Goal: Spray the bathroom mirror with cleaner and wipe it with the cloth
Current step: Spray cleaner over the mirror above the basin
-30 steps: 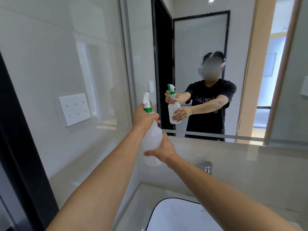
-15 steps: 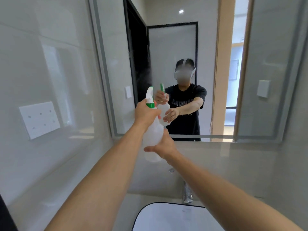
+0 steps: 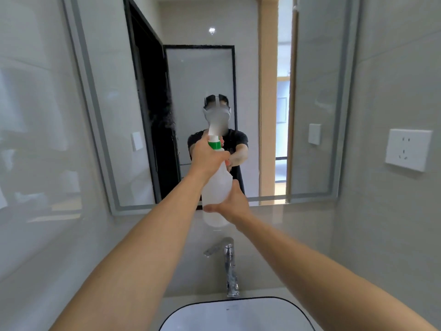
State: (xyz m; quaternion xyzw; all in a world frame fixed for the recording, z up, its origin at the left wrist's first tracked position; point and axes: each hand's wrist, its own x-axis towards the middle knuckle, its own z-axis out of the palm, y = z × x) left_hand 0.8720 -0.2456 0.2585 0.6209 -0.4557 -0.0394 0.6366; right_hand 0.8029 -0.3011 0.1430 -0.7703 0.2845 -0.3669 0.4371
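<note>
A translucent white spray bottle (image 3: 217, 192) with a green collar and white nozzle is held upright in front of the mirror (image 3: 114, 115). My left hand (image 3: 208, 156) grips its neck at the trigger. My right hand (image 3: 231, 204) cups the lower body of the bottle from the right. The nozzle points at the glass, and a patch of fine droplets (image 3: 169, 115) clings to the mirror left of the bottle. The mirror reflects a person holding the same bottle. No cloth is in view.
A chrome tap (image 3: 229, 263) stands below the bottle, behind a white basin (image 3: 238, 316) with a dark rim. A white wall socket (image 3: 407, 149) sits on the right wall. Glossy grey tiles cover both side walls.
The view has swung right, so the mirror now sits centred. Both hands and the bottle moved right and closer to the glass. A mist patch now shows on the mirror.
</note>
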